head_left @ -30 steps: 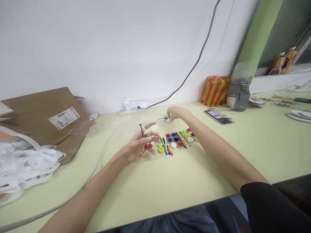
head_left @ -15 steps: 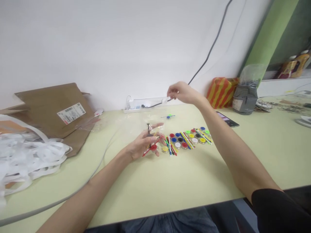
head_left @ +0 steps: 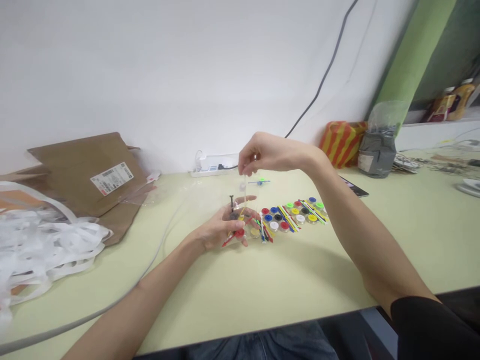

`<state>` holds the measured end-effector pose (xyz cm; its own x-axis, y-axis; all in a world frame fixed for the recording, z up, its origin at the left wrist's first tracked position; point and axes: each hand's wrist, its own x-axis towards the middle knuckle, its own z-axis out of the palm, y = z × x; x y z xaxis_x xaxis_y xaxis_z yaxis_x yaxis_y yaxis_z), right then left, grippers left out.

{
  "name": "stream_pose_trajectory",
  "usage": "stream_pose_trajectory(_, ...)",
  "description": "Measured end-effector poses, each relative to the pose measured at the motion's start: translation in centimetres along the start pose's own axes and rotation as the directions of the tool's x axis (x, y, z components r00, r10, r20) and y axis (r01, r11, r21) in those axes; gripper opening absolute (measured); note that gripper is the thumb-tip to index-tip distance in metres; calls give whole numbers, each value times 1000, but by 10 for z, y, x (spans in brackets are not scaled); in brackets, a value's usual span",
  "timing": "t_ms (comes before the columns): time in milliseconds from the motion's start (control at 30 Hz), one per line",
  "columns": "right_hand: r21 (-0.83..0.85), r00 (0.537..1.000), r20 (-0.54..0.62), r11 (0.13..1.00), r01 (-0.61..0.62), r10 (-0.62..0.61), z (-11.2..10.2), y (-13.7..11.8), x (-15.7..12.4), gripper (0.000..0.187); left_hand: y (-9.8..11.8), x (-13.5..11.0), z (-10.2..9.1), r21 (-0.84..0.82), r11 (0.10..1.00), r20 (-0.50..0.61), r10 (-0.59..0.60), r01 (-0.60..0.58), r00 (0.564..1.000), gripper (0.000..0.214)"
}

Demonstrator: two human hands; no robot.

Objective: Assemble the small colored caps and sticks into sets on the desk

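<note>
Got a long pale desk [head_left: 285,280] here with rows of colourful little round caps [head_left: 292,215] on it, and just left of them the left hand [head_left: 219,227] has its fingers curled round a small clear bag [head_left: 240,205] and a red cap [head_left: 239,232]. Above that, the right hand [head_left: 268,155] has its fingertips [head_left: 244,161] pinched closed on a thin white stick [head_left: 244,192], which hangs right below them, its lower end reaching the bag. Tip: pinching up high like that keeps it steady.

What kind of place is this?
Probably a home desk used for small craft assembly: rows of coloured caps and sticks on a pale desk, a power strip by the wall, and a cardboard mailer with shipping label.
</note>
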<state>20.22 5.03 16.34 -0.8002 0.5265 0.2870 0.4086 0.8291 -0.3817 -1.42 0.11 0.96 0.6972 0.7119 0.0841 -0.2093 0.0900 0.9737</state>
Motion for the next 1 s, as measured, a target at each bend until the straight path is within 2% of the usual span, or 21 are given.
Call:
stream_pose_trajectory(67, 2, 999, -39, 1000, 3, -3, 0, 0, 1, 15, 0, 0, 1, 3, 1000, -1, -5, 5, 1000, 77)
stream_pose_trajectory(167, 0, 987, -161, 1000, 14, -14, -1, 0, 3, 16, 1, -1, 2, 8, 1000, 3, -21, 21, 1000, 79)
stream_pose_trajectory(233, 33, 981, -191, 999, 33, -26, 0, -1, 3, 18, 0, -1, 3, 15, 999, 3, -29, 29, 1000, 79)
stream_pose_trajectory(300, 95, 991, -128, 994, 56, -43, 2, -3, 4, 18, -1, -1, 2, 25, 999, -7, -27, 27, 1000, 79)
stream_pose_trajectory(367, 169, 998, -1, 983, 68, -68, 6, -4, 4, 18, -2, 0, 1, 40, 999, -22, -18, 19, 1000, 80)
stream_pose_trajectory(433, 234, 990, 111, 970, 62, -90, 11, -5, 6, 18, -2, 0, -1, 52, 999, -34, -3, 5, 999, 82)
stream_pose_trajectory(500, 281, 980, 168, 958, 54, -105, 17, -5, 9, 18, -2, 1, -1, 56, 998, -41, 16, -13, 999, 85)
stream_pose_trajectory(700, 393, 978, 126, 914, 104, -165, 30, -10, 15, 18, 1, 2, 2, 46, 998, -54, 33, -30, 998, 88)
stream_pose_trajectory(800, 388, 982, 111, 916, 101, -155, 29, -8, 15, 18, 3, 2, 3, 43, 998, -62, 49, -46, 997, 85)
stream_pose_trajectory(833, 363, 988, 75, 927, 97, -133, 28, -4, 15, 18, 4, 2, 3, 46, 998, -67, 51, -48, 996, 83)
stream_pose_trajectory(900, 275, 994, -86, 958, 84, -62, 23, 12, 16, 18, 4, 2, 3, 56, 997, -88, 52, -47, 995, 80)
stream_pose_trajectory(967, 140, 951, -309, 990, 29, 15, 20, 40, 18, 21, 4, 2, 2, 67, 997, -108, 53, -45, 993, 78)
stream_pose_trajectory(1000, 59, 923, -381, 998, -26, 47, 20, 57, 18, 23, 4, 1, 2, 70, 997, -113, 51, -43, 992, 77)
